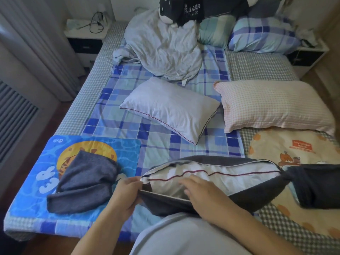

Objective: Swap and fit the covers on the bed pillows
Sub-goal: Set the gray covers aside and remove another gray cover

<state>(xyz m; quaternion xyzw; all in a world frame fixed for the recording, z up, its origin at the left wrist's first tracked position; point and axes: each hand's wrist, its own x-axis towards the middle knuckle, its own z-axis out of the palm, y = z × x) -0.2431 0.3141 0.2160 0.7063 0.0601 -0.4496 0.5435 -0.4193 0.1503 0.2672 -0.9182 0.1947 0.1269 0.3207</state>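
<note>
fingers pinch dark cover on plaid bed.

A white pillow with maroon piping sits half inside an open dark grey cover, right under both hands.

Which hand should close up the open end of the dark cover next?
Probably left: the left hand already pinches the dark cover at its opening's corner; the right hand lies flat on the pillow inside.
</note>
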